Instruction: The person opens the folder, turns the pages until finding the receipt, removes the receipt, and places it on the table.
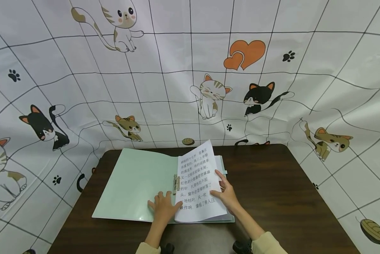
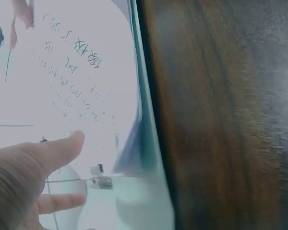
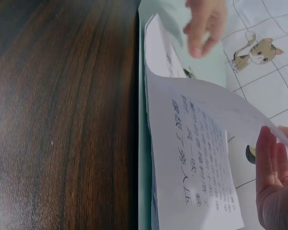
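Note:
A pale green ring binder (image 1: 136,187) lies spread flat, with a metal clip (image 1: 176,184) at its spine. On its right side is a stack of white sheets printed with large characters. My right hand (image 1: 229,197) pinches the right edge of the top sheet (image 1: 194,187). That sheet (image 3: 201,93) bends upward in the right wrist view, and another printed page (image 3: 192,172) shows beneath it. My left hand (image 1: 164,209) is over the inside cover beside the spine, fingers spread and thumb at the sheet's lower left edge. In the left wrist view the thumb (image 2: 62,151) points across the paper.
The binder lies on a dark brown wooden table (image 1: 272,197), close to its back edge. A white sheet printed with cats and grid lines (image 1: 171,88) hangs behind and around the table. A small pale tab (image 1: 225,172) juts from the binder's right side.

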Demonstrator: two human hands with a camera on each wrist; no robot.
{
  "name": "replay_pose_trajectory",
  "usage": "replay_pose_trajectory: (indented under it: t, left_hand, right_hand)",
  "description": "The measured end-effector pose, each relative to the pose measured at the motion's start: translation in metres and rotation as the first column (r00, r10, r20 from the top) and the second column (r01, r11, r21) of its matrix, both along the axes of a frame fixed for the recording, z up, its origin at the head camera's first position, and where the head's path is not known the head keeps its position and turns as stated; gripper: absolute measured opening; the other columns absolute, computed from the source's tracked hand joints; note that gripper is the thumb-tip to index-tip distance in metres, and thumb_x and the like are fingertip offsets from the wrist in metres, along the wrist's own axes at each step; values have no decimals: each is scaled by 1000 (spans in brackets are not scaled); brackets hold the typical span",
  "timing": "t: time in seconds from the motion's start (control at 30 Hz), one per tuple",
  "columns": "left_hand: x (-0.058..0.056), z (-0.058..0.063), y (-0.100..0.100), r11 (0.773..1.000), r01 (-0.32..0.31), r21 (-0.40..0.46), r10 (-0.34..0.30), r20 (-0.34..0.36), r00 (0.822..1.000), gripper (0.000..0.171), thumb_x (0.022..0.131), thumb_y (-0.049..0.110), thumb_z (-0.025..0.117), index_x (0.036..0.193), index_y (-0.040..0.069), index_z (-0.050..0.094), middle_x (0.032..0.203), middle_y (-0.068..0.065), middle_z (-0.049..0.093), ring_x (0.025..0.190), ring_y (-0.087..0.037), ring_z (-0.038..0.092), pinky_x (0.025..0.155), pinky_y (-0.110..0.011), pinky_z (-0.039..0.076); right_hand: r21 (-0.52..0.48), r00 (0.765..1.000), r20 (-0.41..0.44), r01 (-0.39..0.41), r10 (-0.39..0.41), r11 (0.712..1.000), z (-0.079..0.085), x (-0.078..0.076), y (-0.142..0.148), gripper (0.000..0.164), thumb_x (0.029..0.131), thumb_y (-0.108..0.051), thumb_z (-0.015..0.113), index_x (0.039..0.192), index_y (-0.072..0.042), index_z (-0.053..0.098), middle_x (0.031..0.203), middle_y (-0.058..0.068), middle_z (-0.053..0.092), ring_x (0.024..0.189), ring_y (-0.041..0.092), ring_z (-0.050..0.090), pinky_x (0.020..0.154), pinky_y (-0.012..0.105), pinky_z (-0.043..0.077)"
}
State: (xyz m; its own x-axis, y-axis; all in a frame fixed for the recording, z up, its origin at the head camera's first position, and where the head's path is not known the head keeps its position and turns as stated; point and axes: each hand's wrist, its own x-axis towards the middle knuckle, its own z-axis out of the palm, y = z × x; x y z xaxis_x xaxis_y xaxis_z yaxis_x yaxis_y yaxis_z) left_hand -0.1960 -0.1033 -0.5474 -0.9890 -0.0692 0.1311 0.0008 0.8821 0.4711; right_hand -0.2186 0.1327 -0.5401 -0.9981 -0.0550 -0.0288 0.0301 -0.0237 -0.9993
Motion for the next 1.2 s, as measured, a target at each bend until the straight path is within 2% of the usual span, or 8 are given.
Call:
replay_pose_trajectory:
  t: [0.2, 0.4, 0.53, 0.63, 0.77, 0.87, 1.13, 1.2]
  left_hand:
    - [-9, 8, 13, 999, 39, 26, -36, -102, 994, 55, 80, 32, 77, 119, -3, 62, 119, -29, 57, 108, -47, 54, 86, -61, 37]
    - [-12, 26, 31, 987, 110, 114, -82, -227, 970, 50, 81, 24, 77, 119, -4, 63, 114, -25, 60, 101, -39, 57, 81, -51, 46]
    - [-14, 36, 42, 972, 159, 175, -108, -267, 957, 47, 83, 25, 75, 121, -2, 63, 114, -22, 62, 101, -36, 60, 80, -48, 51]
    - [-15, 41, 50, 949, 207, 239, -144, -257, 956, 50, 86, 28, 73, 125, -1, 61, 115, -21, 61, 102, -34, 61, 81, -46, 52]
    - [-18, 47, 59, 891, 268, 366, -192, -231, 954, 57, 87, 30, 71, 131, -3, 56, 118, -25, 59, 101, -36, 59, 78, -46, 50]
    - [-20, 50, 65, 854, 278, 439, -207, -204, 957, 63, 87, 34, 70, 136, -1, 52, 122, -27, 56, 100, -39, 58, 76, -46, 49]
    - [-23, 54, 76, 859, 209, 467, -125, -204, 971, 69, 82, 39, 74, 139, 7, 50, 141, -32, 34, 114, -50, 53, 84, -61, 47]
    - [-23, 55, 76, 856, 200, 476, -112, -207, 972, 70, 82, 39, 74, 139, 8, 49, 143, -33, 31, 116, -51, 51, 85, -62, 47]
  right_hand:
    - [7, 1000, -25, -18, 18, 1000, 3, 3, -3, 88, 82, 10, 65, 155, -21, 26, 122, 31, 58, 93, 25, 71, 67, 34, 59]
    - [-22, 999, -11, -45, 45, 999, 8, 6, -6, 89, 83, 9, 65, 156, -21, 24, 125, 33, 57, 98, 34, 70, 69, 35, 59]
    - [-30, 999, -1, -55, 55, 998, 9, 7, -8, 87, 82, 10, 64, 155, -17, 25, 128, 33, 57, 101, 35, 69, 69, 35, 59]
    - [-35, 999, 2, -53, 53, 998, 10, 8, -11, 85, 82, 10, 64, 154, -16, 28, 128, 32, 57, 101, 33, 69, 70, 33, 59]
    - [-18, 998, -4, -56, 56, 998, 13, 10, -16, 79, 82, 7, 65, 152, -13, 33, 129, 31, 57, 104, 32, 67, 72, 31, 58]
    - [-3, 999, -7, -54, 54, 999, 14, 12, -20, 76, 81, 6, 66, 149, -9, 37, 133, 30, 54, 113, 32, 62, 75, 27, 55]
    - [11, 993, -28, -114, 114, 993, 16, 14, -28, 69, 84, 3, 66, 147, -1, 37, 139, 32, 49, 108, 15, 61, 77, 20, 52]
    - [4, 989, -27, -145, 145, 989, 16, 14, -31, 70, 85, 2, 66, 148, 0, 35, 141, 32, 47, 109, 16, 62, 77, 19, 52]
